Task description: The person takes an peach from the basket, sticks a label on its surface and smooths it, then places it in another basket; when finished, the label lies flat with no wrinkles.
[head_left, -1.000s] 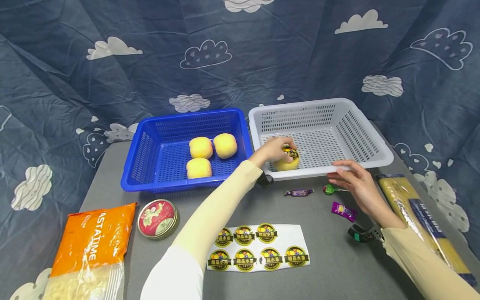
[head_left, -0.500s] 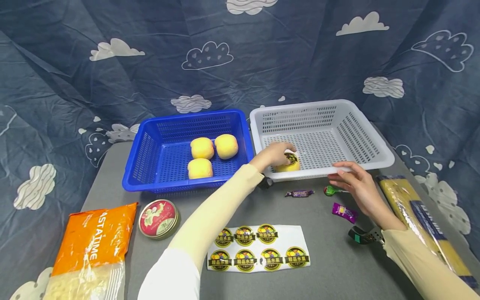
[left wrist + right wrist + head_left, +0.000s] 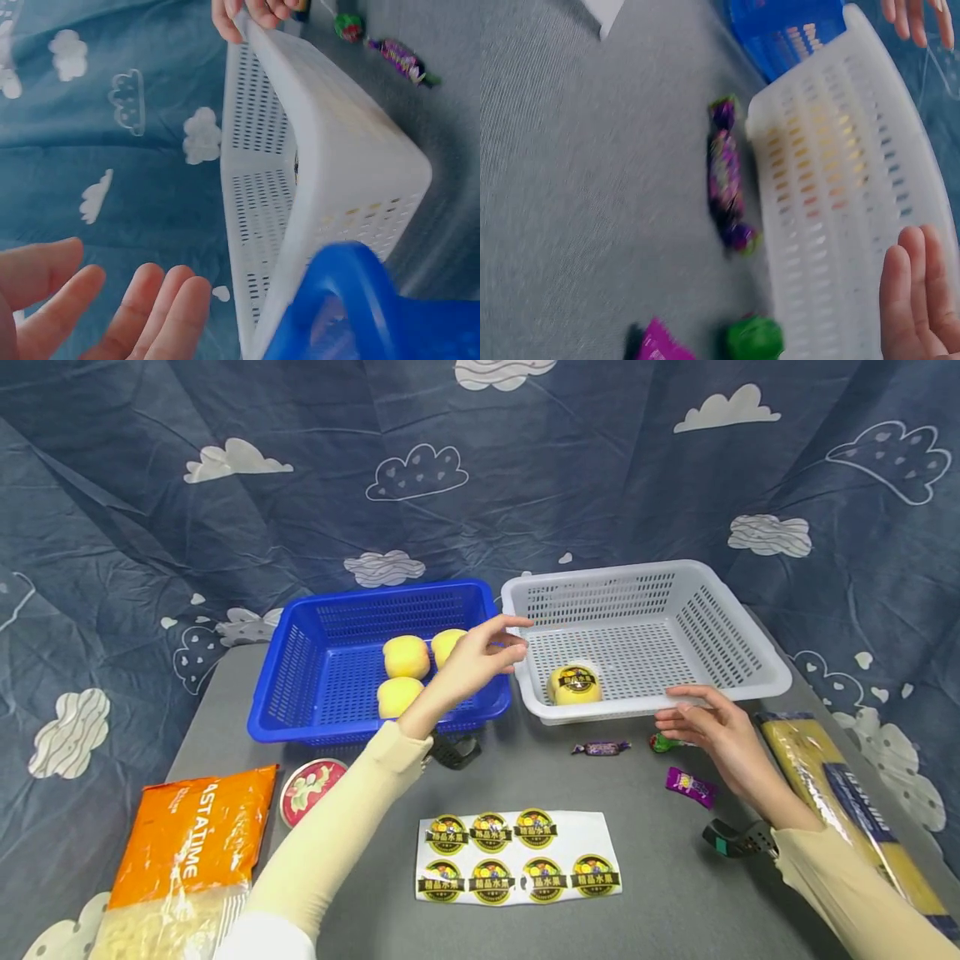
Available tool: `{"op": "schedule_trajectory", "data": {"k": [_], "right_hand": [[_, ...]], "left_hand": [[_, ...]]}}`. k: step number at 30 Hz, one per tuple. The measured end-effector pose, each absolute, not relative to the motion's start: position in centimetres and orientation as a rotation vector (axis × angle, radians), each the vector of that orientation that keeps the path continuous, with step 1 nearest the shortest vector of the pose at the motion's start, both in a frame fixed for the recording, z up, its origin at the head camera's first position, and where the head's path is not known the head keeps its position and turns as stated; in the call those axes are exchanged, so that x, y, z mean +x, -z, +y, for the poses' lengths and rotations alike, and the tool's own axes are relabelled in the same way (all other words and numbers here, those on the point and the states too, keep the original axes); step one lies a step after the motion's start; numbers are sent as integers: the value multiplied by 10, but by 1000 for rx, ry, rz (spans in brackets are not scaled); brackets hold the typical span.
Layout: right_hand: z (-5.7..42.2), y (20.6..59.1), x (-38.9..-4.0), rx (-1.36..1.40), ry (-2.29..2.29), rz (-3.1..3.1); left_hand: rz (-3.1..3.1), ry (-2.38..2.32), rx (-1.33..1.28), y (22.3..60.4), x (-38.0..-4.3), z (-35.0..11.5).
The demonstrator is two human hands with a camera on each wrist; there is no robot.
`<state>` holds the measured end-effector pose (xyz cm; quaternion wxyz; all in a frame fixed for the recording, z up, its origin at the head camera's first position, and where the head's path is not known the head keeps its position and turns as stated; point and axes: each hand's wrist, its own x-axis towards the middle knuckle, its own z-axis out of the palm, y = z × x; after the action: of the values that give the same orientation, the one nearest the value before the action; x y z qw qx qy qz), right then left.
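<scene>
My left hand (image 3: 480, 656) is in the air over the right side of the blue basket (image 3: 262, 693), fingers spread and holding nothing. Beneath and beside it, yellow peaches (image 3: 407, 657) lie in that basket, one partly hidden by the hand. A peach bearing a round black-and-gold sticker (image 3: 576, 678) sits in the near left corner of the white basket (image 3: 645, 703). At that basket's front rim is my right hand (image 3: 708, 722); in the right wrist view its straight fingers (image 3: 930, 277) lie along the outer wall.
A sheet of stickers (image 3: 517, 856) lies at the front. A wrapped candy (image 3: 602, 748), a purple packet (image 3: 691, 787) and a green lollipop (image 3: 662, 743) lie before the white basket. Pasta bags flank them, orange (image 3: 198, 835) left and yellow (image 3: 847, 810) right; a round tin (image 3: 309, 785) is half hidden.
My left hand has let go of the stickered peach in the white basket and moved up and left over the blue basket. The right hand has stayed at the rim.
</scene>
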<state>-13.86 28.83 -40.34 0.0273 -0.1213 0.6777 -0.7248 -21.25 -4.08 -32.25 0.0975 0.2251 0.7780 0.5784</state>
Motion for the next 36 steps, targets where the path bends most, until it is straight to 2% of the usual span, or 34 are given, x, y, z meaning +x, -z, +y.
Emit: {"op": "schedule_trajectory", "data": {"k": [10, 21, 27, 36], "right_hand": [[253, 369, -144, -411, 2141, 2167], [178, 339, -188, -656, 1994, 2162], [121, 338, -209, -671, 1899, 2088], [46, 351, -224, -728, 1718, 2049]], "left_hand": [[2066, -2032, 477, 342, -152, -105], [2059, -2165, 223, 384, -111, -146], [2041, -2293, 193, 409, -113, -160], [2004, -2410, 92, 465, -142, -173]]}}
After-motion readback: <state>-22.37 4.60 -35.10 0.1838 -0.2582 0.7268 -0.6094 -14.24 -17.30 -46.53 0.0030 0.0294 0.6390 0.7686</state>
